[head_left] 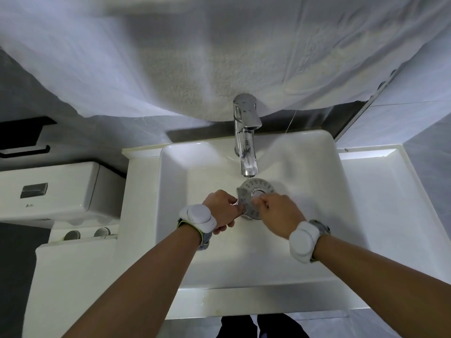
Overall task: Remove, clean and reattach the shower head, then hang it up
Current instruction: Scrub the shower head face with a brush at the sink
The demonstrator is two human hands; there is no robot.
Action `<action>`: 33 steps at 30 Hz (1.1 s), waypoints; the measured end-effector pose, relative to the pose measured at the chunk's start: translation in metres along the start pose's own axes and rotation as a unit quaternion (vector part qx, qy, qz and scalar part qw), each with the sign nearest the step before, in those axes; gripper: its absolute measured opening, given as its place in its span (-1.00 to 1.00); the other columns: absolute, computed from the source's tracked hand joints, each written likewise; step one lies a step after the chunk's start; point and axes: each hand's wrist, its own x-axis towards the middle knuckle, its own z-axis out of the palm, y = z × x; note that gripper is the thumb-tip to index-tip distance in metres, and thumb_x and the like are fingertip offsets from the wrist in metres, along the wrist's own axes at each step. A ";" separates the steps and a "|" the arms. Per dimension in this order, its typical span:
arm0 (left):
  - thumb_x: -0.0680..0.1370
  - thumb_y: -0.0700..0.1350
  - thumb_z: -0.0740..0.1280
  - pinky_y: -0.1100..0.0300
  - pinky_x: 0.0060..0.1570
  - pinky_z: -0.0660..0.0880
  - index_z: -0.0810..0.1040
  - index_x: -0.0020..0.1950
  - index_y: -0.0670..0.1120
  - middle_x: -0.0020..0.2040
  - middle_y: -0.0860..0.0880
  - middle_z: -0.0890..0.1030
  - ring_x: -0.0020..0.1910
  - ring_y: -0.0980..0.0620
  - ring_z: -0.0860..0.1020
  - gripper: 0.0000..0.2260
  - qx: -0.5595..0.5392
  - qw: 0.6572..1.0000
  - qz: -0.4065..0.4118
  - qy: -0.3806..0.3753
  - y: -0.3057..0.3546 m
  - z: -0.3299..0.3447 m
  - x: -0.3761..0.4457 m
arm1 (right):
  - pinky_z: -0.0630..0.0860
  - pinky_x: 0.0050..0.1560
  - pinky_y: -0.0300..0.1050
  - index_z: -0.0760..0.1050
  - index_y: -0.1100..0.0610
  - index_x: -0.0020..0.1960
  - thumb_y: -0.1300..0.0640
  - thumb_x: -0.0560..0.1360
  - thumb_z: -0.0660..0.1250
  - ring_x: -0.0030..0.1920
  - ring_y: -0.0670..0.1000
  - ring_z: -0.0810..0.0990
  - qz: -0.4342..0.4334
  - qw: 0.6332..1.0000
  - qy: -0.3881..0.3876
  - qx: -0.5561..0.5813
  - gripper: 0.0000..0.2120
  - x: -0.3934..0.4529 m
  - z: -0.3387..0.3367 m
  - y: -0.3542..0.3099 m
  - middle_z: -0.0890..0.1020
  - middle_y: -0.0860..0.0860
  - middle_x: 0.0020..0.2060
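**Two hands on the shower head, low in the basin**

Both closed on the shower head (253, 198), held face-up over the sink (175, 215), just below and forward of the chrome faucet (245, 135) spout. Gripped at its near-left edge by the left hand (223, 208); pressed at the centre and near rim by the right hand (278, 213), fingertips (256, 202) on the nozzle face. Lay dead ahead, between the two, neither clearly nearer. No long axis visible: any handle was hidden. Probably mid-cleaning, with no water visibly running.

Head view, steeply down; close
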 end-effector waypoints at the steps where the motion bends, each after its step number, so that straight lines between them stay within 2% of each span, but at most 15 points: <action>1: 0.56 0.03 0.32 0.29 -0.58 0.31 0.57 0.01 -0.11 -0.39 -0.09 0.57 -0.60 -0.01 0.32 -0.79 -0.002 1.000 0.001 0.001 -0.002 0.000 0.000 | 0.48 -0.17 -0.05 0.37 -0.07 -0.34 -0.09 0.63 0.09 -0.23 0.14 0.52 -0.003 1.000 0.000 -0.005 -0.62 -0.002 0.002 0.000 0.49 -0.01 -0.35; 3: 0.57 0.02 0.31 0.28 -0.58 0.32 0.59 -0.02 -0.14 -0.39 -0.09 0.56 -0.61 0.00 0.32 -0.77 -0.012 1.000 0.004 0.006 -0.004 0.001 -0.001 | 0.53 -0.12 0.00 0.44 -0.03 -0.29 -0.12 0.62 0.09 -0.21 0.15 0.55 0.019 1.000 0.014 0.017 -0.64 0.006 -0.004 0.005 0.54 0.06 -0.28; 5: 0.57 0.02 0.31 0.28 -0.59 0.31 0.58 0.04 -0.15 -0.39 -0.09 0.56 -0.61 0.00 0.32 -0.76 -0.019 1.000 0.002 0.016 -0.005 0.001 0.000 | 0.53 -0.11 0.01 0.50 0.04 -0.22 -0.09 0.62 0.09 -0.18 0.18 0.55 0.026 0.999 0.034 0.024 -0.64 0.011 -0.004 0.004 0.57 0.11 -0.24; 8: 0.57 0.02 0.31 0.29 -0.59 0.31 0.57 0.12 -0.11 -0.37 -0.09 0.57 -0.59 -0.01 0.33 -0.76 -0.021 1.000 0.003 0.015 -0.009 0.001 -0.001 | 0.49 -0.16 -0.04 0.38 -0.03 -0.31 -0.11 0.62 0.09 -0.22 0.18 0.53 0.005 1.000 0.008 0.000 -0.63 0.003 0.008 -0.001 0.53 0.06 -0.31; 12: 0.57 0.03 0.31 0.28 -0.59 0.33 0.60 0.12 -0.13 -0.38 -0.09 0.58 -0.60 0.00 0.34 -0.73 -0.031 0.999 0.012 0.022 -0.014 0.001 -0.001 | 0.52 -0.12 -0.01 0.47 0.12 -0.23 -0.12 0.62 0.08 -0.20 0.20 0.53 0.046 0.997 0.057 0.032 -0.58 0.014 -0.006 0.002 0.56 0.12 -0.26; 15: 0.57 0.04 0.31 0.29 -0.59 0.33 0.59 0.13 -0.12 -0.38 -0.08 0.59 -0.62 0.02 0.35 -0.73 -0.029 0.999 0.005 0.024 -0.020 0.003 0.001 | 0.54 -0.10 0.00 0.52 0.02 -0.14 -0.12 0.63 0.06 -0.18 0.18 0.57 0.013 1.000 0.022 -0.002 -0.64 0.002 0.011 0.000 0.59 0.09 -0.21; 17: 0.57 0.05 0.31 0.29 -0.58 0.32 0.61 0.11 -0.11 -0.38 -0.08 0.58 -0.61 0.02 0.35 -0.74 -0.035 0.999 -0.001 0.024 -0.025 0.003 0.000 | 0.55 -0.11 0.00 0.45 -0.02 -0.22 -0.13 0.62 0.07 -0.18 0.17 0.58 0.021 1.000 0.010 -0.010 -0.65 -0.001 0.011 0.002 0.56 0.06 -0.25; 20: 0.57 0.04 0.31 0.27 -0.57 0.33 0.62 0.06 -0.12 -0.39 -0.09 0.57 -0.59 -0.01 0.36 -0.75 -0.049 0.998 0.002 0.026 -0.029 0.005 -0.001 | 0.54 -0.12 0.00 0.35 0.02 -0.33 -0.13 0.61 0.07 -0.20 0.21 0.55 0.058 0.996 0.056 0.026 -0.60 0.011 0.004 0.006 0.56 0.09 -0.28; 24: 0.57 0.04 0.31 0.27 -0.58 0.33 0.62 0.09 -0.09 -0.39 -0.09 0.58 -0.61 0.00 0.36 -0.76 -0.058 0.998 0.015 0.030 -0.029 0.004 0.000 | 0.55 -0.11 0.00 0.45 -0.05 -0.19 -0.17 0.61 0.06 -0.18 0.16 0.57 -0.010 0.999 0.010 -0.038 -0.67 -0.002 0.023 -0.002 0.60 0.08 -0.19; 26: 0.58 0.02 0.30 0.27 -0.59 0.33 0.62 0.08 -0.09 -0.39 -0.09 0.57 -0.60 -0.01 0.36 -0.77 -0.069 0.997 0.020 0.026 -0.030 0.005 -0.001 | 0.54 -0.09 -0.02 0.52 0.00 -0.15 -0.18 0.61 0.08 -0.16 0.17 0.58 0.020 1.000 0.021 -0.007 -0.63 0.007 0.013 0.001 0.60 0.08 -0.19; 28: 0.58 0.01 0.31 0.27 -0.59 0.31 0.62 0.00 -0.13 -0.41 -0.09 0.56 -0.58 -0.03 0.35 -0.78 -0.103 0.994 0.014 0.036 -0.029 0.010 -0.003 | 0.52 -0.11 -0.05 0.48 0.07 -0.23 -0.16 0.61 0.08 -0.18 0.20 0.56 0.066 0.996 0.052 0.018 -0.59 0.021 -0.006 0.003 0.58 0.10 -0.25; 30: 0.57 -0.02 0.32 0.26 -0.57 0.27 0.61 -0.08 -0.18 -0.42 -0.10 0.54 -0.58 -0.04 0.33 -0.77 -0.168 0.984 -0.002 0.055 -0.028 0.014 -0.005 | 0.47 -0.16 -0.06 0.38 0.06 -0.32 -0.12 0.62 0.09 -0.21 0.21 0.53 0.064 0.994 0.077 0.037 -0.59 0.022 -0.013 0.004 0.53 0.07 -0.33; 33: 0.59 -0.07 0.32 0.26 -0.55 0.25 0.57 -0.16 -0.24 -0.40 -0.16 0.51 -0.58 -0.03 0.32 -0.75 -0.251 0.966 -0.019 0.058 -0.025 0.015 -0.005 | 0.46 -0.16 -0.07 0.39 0.00 -0.30 -0.07 0.63 0.12 -0.24 0.13 0.52 0.017 0.999 0.033 0.028 -0.65 0.004 -0.001 0.001 0.56 0.04 -0.31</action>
